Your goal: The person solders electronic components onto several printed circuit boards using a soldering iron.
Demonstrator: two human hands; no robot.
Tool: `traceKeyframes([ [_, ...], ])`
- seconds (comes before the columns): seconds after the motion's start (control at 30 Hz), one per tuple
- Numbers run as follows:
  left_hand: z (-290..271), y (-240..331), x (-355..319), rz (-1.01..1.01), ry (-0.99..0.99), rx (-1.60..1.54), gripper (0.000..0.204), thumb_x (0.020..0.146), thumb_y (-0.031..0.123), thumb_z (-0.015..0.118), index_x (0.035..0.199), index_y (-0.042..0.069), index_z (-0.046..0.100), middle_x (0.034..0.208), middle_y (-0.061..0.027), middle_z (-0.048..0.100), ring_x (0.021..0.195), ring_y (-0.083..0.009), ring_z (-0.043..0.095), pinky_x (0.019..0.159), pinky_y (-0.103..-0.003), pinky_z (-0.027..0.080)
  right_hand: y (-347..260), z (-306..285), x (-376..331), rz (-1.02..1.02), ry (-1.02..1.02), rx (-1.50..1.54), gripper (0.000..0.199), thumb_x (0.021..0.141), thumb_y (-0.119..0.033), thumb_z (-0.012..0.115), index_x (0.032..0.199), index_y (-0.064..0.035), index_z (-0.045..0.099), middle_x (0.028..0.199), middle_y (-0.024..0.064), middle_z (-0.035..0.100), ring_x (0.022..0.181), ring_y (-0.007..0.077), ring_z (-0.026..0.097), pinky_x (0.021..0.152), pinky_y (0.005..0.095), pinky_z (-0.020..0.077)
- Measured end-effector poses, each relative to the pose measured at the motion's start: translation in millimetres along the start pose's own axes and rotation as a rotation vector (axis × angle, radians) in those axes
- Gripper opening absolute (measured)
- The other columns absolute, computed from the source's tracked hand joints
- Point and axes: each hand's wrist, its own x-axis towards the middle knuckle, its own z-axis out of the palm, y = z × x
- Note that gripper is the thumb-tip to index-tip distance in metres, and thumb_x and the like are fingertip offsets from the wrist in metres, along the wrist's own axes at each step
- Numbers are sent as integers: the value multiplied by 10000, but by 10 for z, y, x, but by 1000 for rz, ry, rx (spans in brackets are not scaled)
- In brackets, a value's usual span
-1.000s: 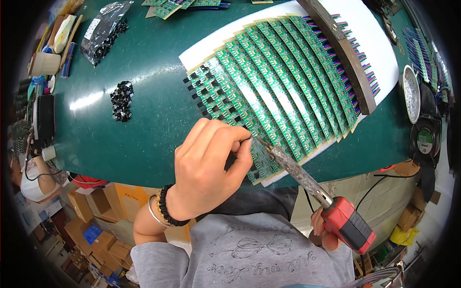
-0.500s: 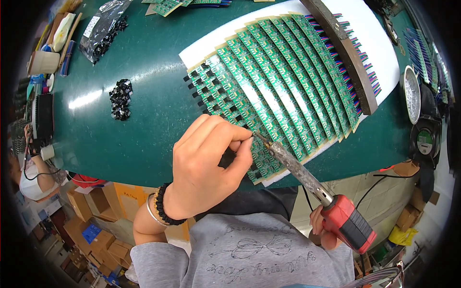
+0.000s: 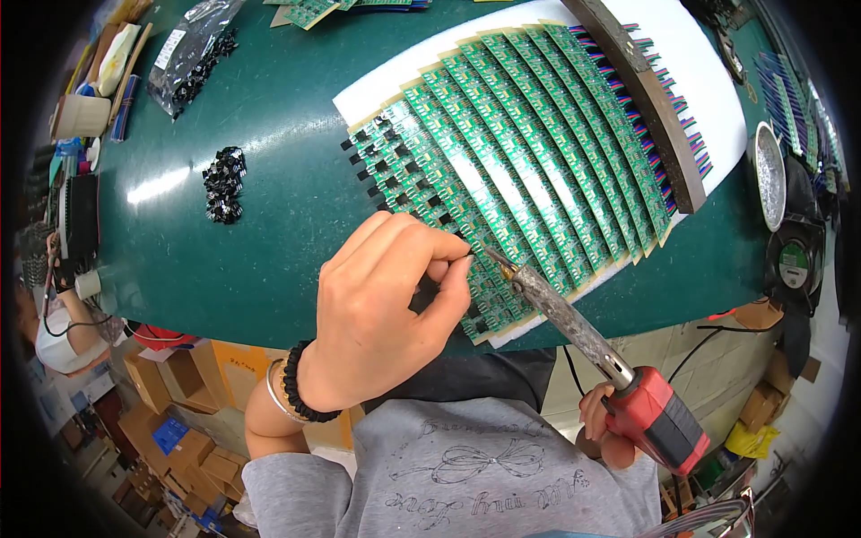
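Note:
My left hand (image 3: 381, 305) is closed in a pinch over the near edge of the overlapping green circuit boards (image 3: 502, 170). Between its thumb and forefinger is a small black component (image 3: 467, 253), mostly covered by the fingers. A soldering iron (image 3: 565, 314) with a red and black handle is gripped by my right hand (image 3: 610, 430), which the handle partly hides. The iron's tip is just right of the left fingertips, close over the boards. Black components (image 3: 395, 154) sit in rows along the left part of the nearest boards.
A dark metal bar (image 3: 641, 99) lies across the boards and their coloured wires, on a white foam sheet (image 3: 381, 82). Loose black components (image 3: 224, 184) are piled on the green table at left, below a plastic bag (image 3: 193, 58). A metal dish (image 3: 769, 175) stands at right.
The soldering iron has drawn slightly right, so its tip is a little farther from my left fingertips. My left hand has barely shifted left, still pinching.

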Motion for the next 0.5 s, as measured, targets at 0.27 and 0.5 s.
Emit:
traceKeyframes([
  [0.27,-13,-1,19,22,-17,33,170,709,-88,727,839,7,674,692,-48,606,601,-138,537,543,-258,426,267,11,-176,-191,134,-116,780,565,-372,983,1018,118,579,805,45,656,735,75,591,654,239,470],
  [0.5,-29,-4,41,30,-41,49,171,705,-82,730,831,11,661,685,-48,594,598,-147,534,542,-269,425,-226,63,100,122,-48,50,536,536,-277,986,821,29,650,731,37,618,693,83,564,602,288,433],
])
